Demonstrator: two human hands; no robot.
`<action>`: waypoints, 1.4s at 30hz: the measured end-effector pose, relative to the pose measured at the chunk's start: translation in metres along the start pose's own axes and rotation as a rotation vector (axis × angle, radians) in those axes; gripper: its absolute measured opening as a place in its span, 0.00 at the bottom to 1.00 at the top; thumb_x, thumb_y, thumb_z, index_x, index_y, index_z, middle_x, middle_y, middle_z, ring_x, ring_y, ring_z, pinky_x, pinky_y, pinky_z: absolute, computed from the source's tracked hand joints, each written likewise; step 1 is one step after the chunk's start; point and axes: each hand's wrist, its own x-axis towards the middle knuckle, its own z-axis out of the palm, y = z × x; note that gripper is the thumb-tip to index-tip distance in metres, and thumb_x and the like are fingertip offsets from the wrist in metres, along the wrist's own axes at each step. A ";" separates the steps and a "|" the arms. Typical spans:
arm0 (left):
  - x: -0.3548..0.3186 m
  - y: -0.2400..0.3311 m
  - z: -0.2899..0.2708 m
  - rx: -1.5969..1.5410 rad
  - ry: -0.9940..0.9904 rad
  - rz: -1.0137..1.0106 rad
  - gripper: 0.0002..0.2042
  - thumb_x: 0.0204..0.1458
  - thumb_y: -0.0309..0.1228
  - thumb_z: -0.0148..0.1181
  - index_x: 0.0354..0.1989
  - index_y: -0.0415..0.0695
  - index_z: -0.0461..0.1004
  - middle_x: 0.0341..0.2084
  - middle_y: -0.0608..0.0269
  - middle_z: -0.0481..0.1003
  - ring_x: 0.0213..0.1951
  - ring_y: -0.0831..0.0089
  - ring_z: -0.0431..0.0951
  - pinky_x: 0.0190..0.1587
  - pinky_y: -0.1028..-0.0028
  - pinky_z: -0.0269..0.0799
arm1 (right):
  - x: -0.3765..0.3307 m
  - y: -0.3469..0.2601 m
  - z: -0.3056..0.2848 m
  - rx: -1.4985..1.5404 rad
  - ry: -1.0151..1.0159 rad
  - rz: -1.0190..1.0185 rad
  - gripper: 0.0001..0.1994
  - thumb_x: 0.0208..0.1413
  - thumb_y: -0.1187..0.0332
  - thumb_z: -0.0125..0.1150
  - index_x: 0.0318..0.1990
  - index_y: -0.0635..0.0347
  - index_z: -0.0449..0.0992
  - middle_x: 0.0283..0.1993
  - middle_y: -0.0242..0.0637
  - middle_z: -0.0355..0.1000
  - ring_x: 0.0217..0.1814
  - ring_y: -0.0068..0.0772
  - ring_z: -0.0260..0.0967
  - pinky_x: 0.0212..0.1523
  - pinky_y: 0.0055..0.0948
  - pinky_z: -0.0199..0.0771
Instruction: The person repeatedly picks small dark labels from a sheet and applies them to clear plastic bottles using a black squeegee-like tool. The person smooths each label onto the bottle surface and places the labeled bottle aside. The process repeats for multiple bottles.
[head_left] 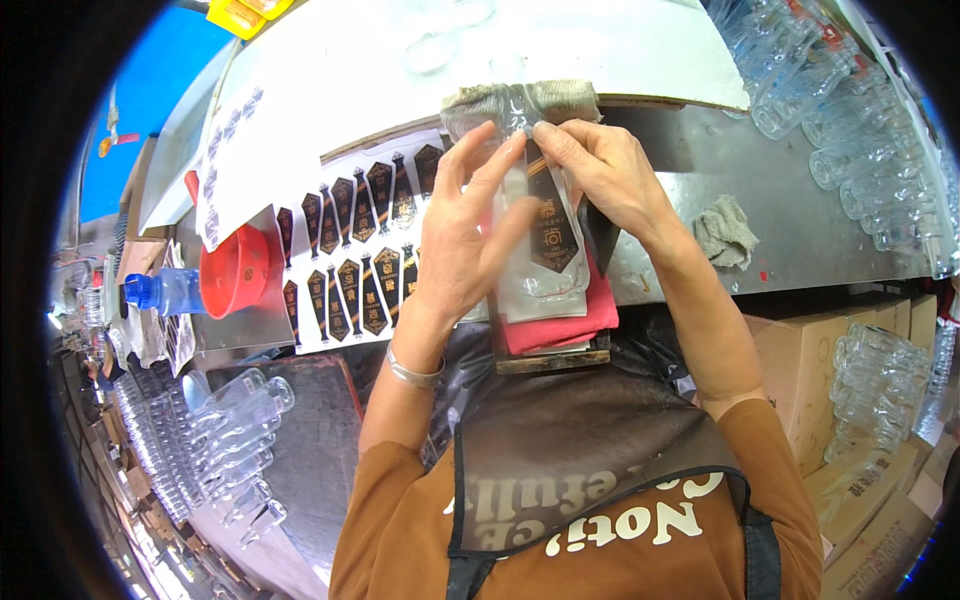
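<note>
Held clear glass bottle (545,215) between left hand (465,235) and right hand (600,170), fingertips pinching black label (553,232) mostly down; label sheet (350,250) half used, unlabelled bottles (225,440) waiting.

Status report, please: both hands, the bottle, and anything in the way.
Left hand and right hand both on the clear glass bottle, pressing its dark label. Bottle lies on a red cloth. Nothing blocking.

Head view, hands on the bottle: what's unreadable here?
- Clear glass bottle: left side hidden by left hand.
- Right hand: its palm faces away, grip unclear.
- Red cloth: mostly under the bottle.
- Bottles at right: bent, cut off by the rim.
</note>
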 end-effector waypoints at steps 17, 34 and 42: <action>-0.044 0.013 0.005 -0.599 -0.047 -0.528 0.27 0.67 0.37 0.52 0.69 0.35 0.59 0.61 0.49 0.70 0.59 0.67 0.73 0.60 0.69 0.69 | -0.059 0.021 -0.013 0.252 -0.267 0.187 0.29 0.66 0.48 0.51 0.57 0.70 0.72 0.46 0.45 0.79 0.23 0.21 0.71 0.35 0.24 0.74; -0.048 0.014 0.020 -0.826 0.054 -0.539 0.29 0.60 0.24 0.60 0.68 0.31 0.58 0.62 0.47 0.68 0.64 0.64 0.68 0.64 0.68 0.66 | -0.074 0.024 -0.002 0.118 -0.151 0.060 0.28 0.62 0.57 0.63 0.59 0.74 0.69 0.47 0.46 0.76 0.21 0.18 0.67 0.23 0.20 0.70; -0.049 0.013 0.020 -0.816 0.045 -0.540 0.29 0.60 0.24 0.61 0.68 0.30 0.58 0.62 0.44 0.67 0.64 0.61 0.68 0.65 0.66 0.66 | -0.074 0.028 -0.002 0.087 -0.122 0.032 0.29 0.59 0.54 0.65 0.56 0.74 0.73 0.48 0.50 0.77 0.41 0.33 0.74 0.42 0.29 0.74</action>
